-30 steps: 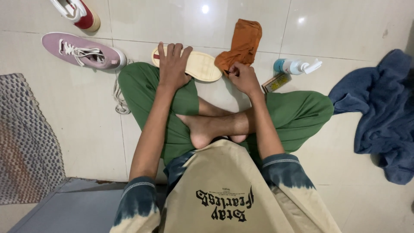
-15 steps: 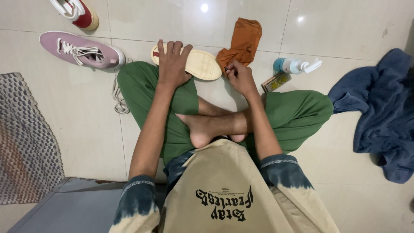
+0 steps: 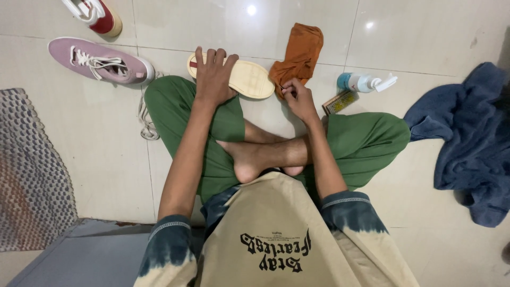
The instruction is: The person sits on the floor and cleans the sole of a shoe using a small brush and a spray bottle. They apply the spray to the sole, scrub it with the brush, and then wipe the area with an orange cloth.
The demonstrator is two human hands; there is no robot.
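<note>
Since the earlier frame, little has shifted: the left hand [image 3: 212, 77] stays flat on the upturned shoe [image 3: 239, 77], pinning it to the floor [image 3: 95, 138]. Just beside that grip, the right hand [image 3: 297, 98] pinches the orange cloth [image 3: 300, 50]. Cleaning stage; wiping the sole likely follows.

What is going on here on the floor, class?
A person sits cross-legged on a tiled floor. The left hand presses down on a shoe turned sole-up, while the right hand pinches the edge of an orange cloth beside it. A pink sneaker lies to the left, with another shoe above it. A pump bottle and a small box sit to the right, near a blue towel.
</note>
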